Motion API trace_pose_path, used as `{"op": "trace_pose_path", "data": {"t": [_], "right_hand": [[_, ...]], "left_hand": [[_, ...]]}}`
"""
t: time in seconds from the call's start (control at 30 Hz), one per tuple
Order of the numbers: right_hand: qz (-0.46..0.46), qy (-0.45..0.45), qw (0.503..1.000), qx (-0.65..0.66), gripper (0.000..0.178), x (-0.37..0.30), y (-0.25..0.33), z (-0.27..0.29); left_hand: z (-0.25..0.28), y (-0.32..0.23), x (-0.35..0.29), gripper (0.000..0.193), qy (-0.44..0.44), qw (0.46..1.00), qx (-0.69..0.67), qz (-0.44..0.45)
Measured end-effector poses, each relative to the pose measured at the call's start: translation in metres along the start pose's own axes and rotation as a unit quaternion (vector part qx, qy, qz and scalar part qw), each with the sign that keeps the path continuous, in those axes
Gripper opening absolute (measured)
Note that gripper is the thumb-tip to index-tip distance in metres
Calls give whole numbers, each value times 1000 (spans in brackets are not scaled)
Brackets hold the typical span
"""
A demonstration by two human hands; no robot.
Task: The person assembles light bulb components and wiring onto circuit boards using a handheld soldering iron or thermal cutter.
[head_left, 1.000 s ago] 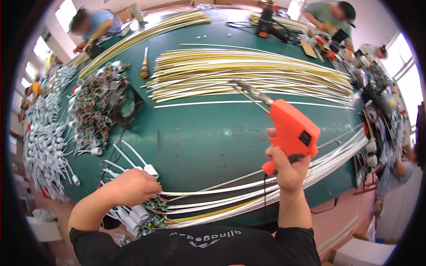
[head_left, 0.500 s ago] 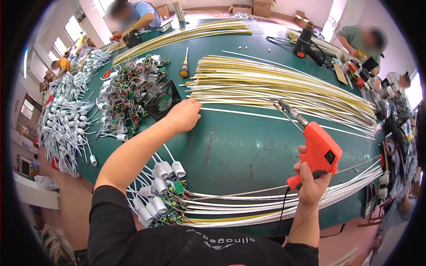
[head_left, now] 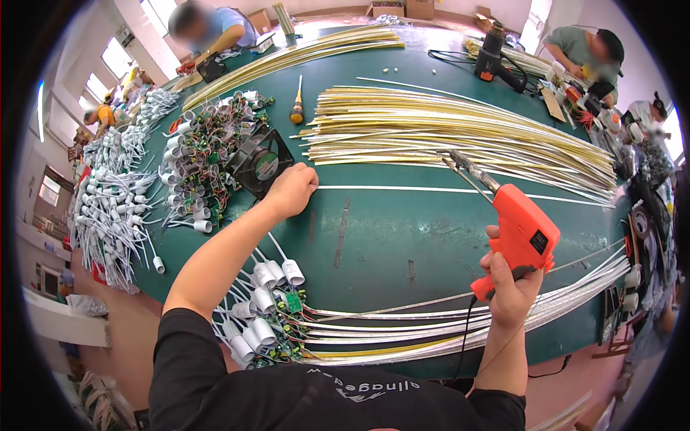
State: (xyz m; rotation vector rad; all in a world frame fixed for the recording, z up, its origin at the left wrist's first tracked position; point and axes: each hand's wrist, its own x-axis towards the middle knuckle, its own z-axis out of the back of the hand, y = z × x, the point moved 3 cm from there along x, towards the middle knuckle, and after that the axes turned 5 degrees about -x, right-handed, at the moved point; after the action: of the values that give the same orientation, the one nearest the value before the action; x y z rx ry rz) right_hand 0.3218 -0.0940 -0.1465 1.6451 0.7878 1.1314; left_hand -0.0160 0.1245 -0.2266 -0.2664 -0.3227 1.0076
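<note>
My left hand (head_left: 293,191) is closed in a pinch on the left end of a thin white LED strip (head_left: 402,188). The strip stretches rightward over the green table, just on my side of a big bundle of white and yellow strips (head_left: 453,133). In my right hand (head_left: 512,293) is a red soldering gun (head_left: 528,224), its metal tip pointing up and left above the bundle's near edge. A black cooling fan (head_left: 260,164) stands right behind my left hand. Closer to me lie white lamp caps with circuit boards (head_left: 264,332), wired to several strips (head_left: 438,327).
Loose caps and boards (head_left: 205,154) are heaped left of the fan, with white corded caps (head_left: 108,208) beyond. A screwdriver (head_left: 297,108) and a black heat gun (head_left: 492,61) lie at the far side. Co-workers (head_left: 215,29) sit across the table. Clutter lines the right edge.
My left hand has come slightly toward me and to the left, bringing the strip's left end away from the bundle. The soldering gun stays in my right hand, little changed.
</note>
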Motion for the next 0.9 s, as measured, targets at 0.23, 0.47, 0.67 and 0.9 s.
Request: {"op": "trace_pose_path", "data": {"t": [0.23, 0.47, 0.67, 0.9], "right_hand": [[-4, 4, 1000, -3, 47, -2, 0, 4], [2, 7, 1000, -16, 44, 0, 2, 5], [17, 6, 1000, -14, 44, -1, 3, 3], [-3, -10, 1000, -20, 43, -2, 2, 1]], "left_hand": [[8, -13, -5, 5, 84, 994, -30, 62], [17, -7, -15, 5, 92, 974, -207, 18], [1, -38, -20, 9, 255, 800, -496, 222], [-17, -56, 2, 11, 201, 902, -309, 224]]}}
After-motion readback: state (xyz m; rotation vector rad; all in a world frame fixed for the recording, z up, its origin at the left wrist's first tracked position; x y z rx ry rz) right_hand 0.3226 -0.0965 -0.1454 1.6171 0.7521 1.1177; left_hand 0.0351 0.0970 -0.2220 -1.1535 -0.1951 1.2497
